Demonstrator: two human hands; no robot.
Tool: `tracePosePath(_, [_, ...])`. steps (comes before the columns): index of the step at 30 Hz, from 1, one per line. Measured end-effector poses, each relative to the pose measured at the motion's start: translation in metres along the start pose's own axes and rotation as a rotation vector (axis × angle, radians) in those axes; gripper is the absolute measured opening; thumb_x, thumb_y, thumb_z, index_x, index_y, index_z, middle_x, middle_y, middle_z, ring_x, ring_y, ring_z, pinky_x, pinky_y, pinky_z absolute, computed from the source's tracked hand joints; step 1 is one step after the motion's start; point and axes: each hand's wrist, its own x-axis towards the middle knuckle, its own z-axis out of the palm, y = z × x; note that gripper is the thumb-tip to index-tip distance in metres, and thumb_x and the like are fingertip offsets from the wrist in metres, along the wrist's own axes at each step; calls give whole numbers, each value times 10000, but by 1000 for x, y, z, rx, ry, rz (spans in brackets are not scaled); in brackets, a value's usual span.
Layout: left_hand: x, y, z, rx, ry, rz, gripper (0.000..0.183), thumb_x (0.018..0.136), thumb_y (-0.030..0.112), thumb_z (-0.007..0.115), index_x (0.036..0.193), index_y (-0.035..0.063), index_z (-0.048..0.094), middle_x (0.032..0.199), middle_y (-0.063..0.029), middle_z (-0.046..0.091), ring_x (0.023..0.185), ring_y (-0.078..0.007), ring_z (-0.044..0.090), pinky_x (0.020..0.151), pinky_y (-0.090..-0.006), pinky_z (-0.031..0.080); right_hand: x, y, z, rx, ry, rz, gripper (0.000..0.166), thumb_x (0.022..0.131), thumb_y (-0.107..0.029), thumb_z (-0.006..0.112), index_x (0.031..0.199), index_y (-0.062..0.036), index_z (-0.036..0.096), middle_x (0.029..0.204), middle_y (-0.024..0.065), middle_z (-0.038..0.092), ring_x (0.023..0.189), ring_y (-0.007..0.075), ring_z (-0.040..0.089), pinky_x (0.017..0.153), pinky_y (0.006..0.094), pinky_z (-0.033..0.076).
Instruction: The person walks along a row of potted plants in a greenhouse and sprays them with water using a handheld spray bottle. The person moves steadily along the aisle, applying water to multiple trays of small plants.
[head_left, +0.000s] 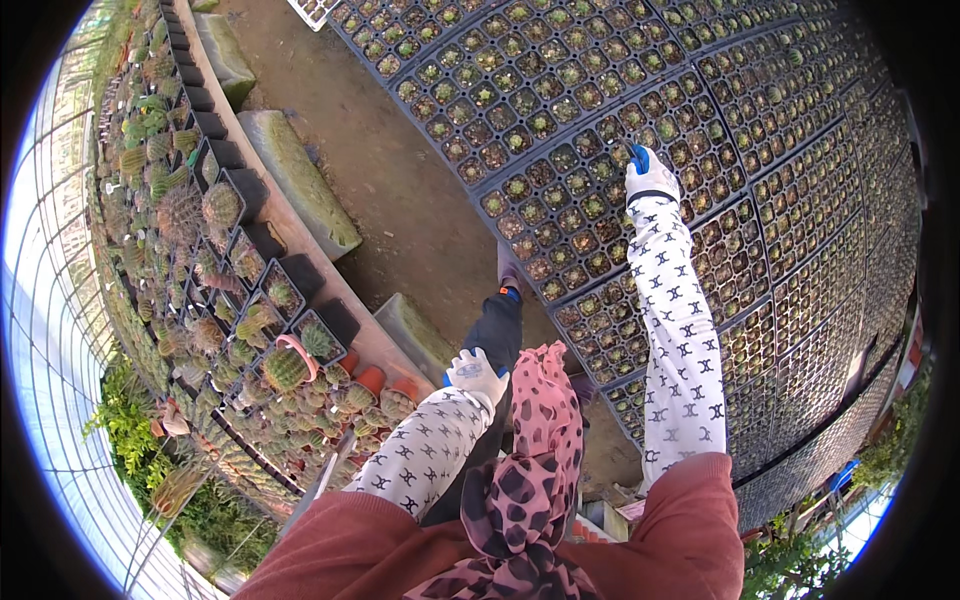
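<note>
My right hand (651, 174), in a white glove with blue fingertips, reaches over a black plug tray (592, 191) of small green succulent or cactus seedlings in gritty soil. A thin dark tool (627, 145), perhaps tweezers, sticks out from its pinched fingers. The tool's tip is too small to tell whether it touches a plant. My left hand (478, 373), gloved alike, rests on my dark trouser leg (491, 330) with its back up and thumb apart. It seems to hold nothing; the palm side is hidden.
Many more seedling trays (802, 187) spread out to the right. At left, potted cacti (285, 367) crowd a bench with a raised edge (315, 277). Concrete blocks (300, 184) line the dirt aisle (405, 187). A pink spotted scarf (540, 420) hangs before me.
</note>
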Motion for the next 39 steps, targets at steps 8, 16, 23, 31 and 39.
tracePosePath(8, [-6,-2,3,8,47,-6,587,696,502,636,1091,86,514,1090,-114,511,1055,-266,492,871,-412,390,-57,1,-5,292,63,-52,358,827,-212,550,1174,-130,526,1019,109,633,933,251,613,823,338,469])
tracePosePath(16, [-12,7,3,89,76,34,604,720,531,609,1109,80,509,1098,-120,510,1055,-273,497,867,-407,409,-95,86,26,730,86,56,354,808,-137,545,1158,-95,515,979,140,631,905,266,617,805,334,467])
tracePosePath(23, [-12,10,19,148,74,18,636,704,544,614,1134,91,493,1093,-113,504,1063,-272,494,867,-415,415,-125,144,1,685,200,167,329,806,-154,579,1131,-115,550,925,113,645,817,212,633,743,293,480])
tracePosePath(31, [-21,13,23,265,184,75,619,707,541,612,1117,90,504,1077,-118,512,1038,-271,512,838,-410,431,-105,235,-30,491,445,326,317,795,-195,582,1109,-154,565,934,102,650,860,256,630,781,331,480])
tracePosePath(39, [-18,13,23,314,200,88,620,702,546,611,1104,84,514,1066,-116,523,1031,-267,521,836,-408,433,-55,244,-70,156,388,390,363,807,-321,550,1147,-196,540,1042,107,620,963,268,589,846,364,455])
